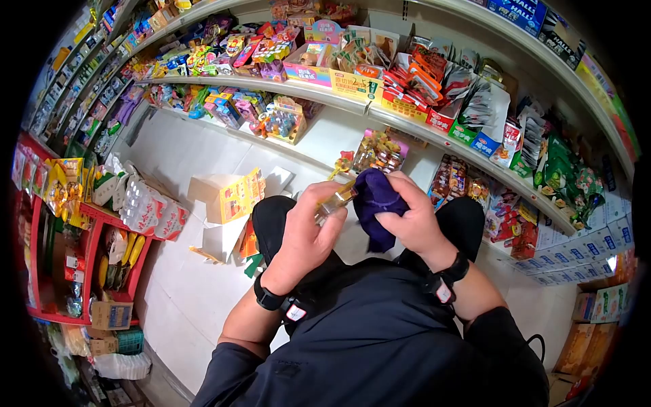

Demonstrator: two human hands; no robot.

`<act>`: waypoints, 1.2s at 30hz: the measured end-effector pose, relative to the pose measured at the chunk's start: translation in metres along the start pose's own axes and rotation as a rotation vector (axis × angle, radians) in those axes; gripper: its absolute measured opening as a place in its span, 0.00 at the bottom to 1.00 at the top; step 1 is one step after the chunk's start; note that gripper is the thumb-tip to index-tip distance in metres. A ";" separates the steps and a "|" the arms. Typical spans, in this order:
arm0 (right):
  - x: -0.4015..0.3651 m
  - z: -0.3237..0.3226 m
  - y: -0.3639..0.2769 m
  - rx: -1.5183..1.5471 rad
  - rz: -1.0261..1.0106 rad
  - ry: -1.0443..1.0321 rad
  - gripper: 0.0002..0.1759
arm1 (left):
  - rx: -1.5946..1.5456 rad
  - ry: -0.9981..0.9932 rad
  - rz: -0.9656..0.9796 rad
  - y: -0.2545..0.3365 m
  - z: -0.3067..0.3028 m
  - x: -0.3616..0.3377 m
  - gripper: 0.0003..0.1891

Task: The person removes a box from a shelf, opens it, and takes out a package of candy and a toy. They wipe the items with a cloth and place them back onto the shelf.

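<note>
My left hand [310, 220] is closed around a small clear container [335, 202] with a golden-brown end, tilted up to the right. My right hand [417, 220] grips a dark purple cloth [377, 203], which hangs down between my knees. The cloth touches or nearly touches the container's golden end; the exact contact is hidden. Just beyond both hands, on the lowest shelf, stands a display box [381, 150] of small brown-and-gold items. A little red and yellow object [344, 161] is beside it.
Shelves of packaged snacks [420, 74] curve across the front, their edge [325, 97] above my hands. An opened yellow carton [237, 197] lies on the floor to the left, near a red rack [85, 251] with goods. Blue-and-white boxes [583, 247] are stacked at the right.
</note>
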State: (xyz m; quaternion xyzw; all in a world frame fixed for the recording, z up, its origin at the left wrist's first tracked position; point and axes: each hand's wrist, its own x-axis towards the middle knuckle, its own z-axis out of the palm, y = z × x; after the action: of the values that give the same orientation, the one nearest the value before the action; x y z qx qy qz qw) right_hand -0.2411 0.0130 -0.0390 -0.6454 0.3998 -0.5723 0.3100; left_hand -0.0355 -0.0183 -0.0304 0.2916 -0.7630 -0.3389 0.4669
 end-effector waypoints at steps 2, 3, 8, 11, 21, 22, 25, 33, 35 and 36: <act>0.003 -0.001 -0.018 -0.087 -0.077 -0.062 0.27 | 0.060 -0.029 0.027 0.004 0.000 0.001 0.18; 0.004 0.000 -0.022 -0.179 -0.156 -0.126 0.28 | 0.060 -0.036 0.026 0.004 0.001 0.001 0.18; 0.002 0.004 -0.014 -0.286 -0.161 -0.051 0.28 | -0.145 -0.020 -0.102 -0.001 0.008 -0.003 0.16; 0.000 -0.001 -0.012 -0.490 -0.214 -0.033 0.25 | -0.316 0.002 -0.162 0.002 0.009 -0.006 0.17; -0.018 -0.036 0.012 1.074 0.465 0.052 0.34 | -0.844 0.039 -0.362 0.013 0.007 0.019 0.21; -0.018 -0.037 0.010 1.071 0.462 0.054 0.34 | -0.831 0.025 -0.360 0.012 0.008 0.021 0.21; -0.013 -0.041 -0.001 1.077 0.427 0.025 0.33 | -0.862 -0.031 -0.403 0.010 0.012 0.020 0.22; 0.005 -0.037 -0.029 0.176 0.124 -0.230 0.33 | -0.930 -0.109 -0.368 0.021 0.016 0.017 0.25; 0.004 -0.030 -0.030 0.107 0.076 -0.159 0.30 | -0.974 -0.067 -0.401 0.021 0.018 0.017 0.25; 0.003 -0.024 -0.032 0.107 0.073 -0.164 0.30 | -1.018 -0.028 -0.437 0.021 0.020 0.017 0.25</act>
State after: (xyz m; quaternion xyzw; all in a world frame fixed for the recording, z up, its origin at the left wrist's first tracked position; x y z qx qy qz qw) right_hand -0.2598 0.0273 -0.0068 -0.6576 0.3652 -0.5263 0.3964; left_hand -0.0633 -0.0132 -0.0119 0.1759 -0.4306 -0.7578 0.4576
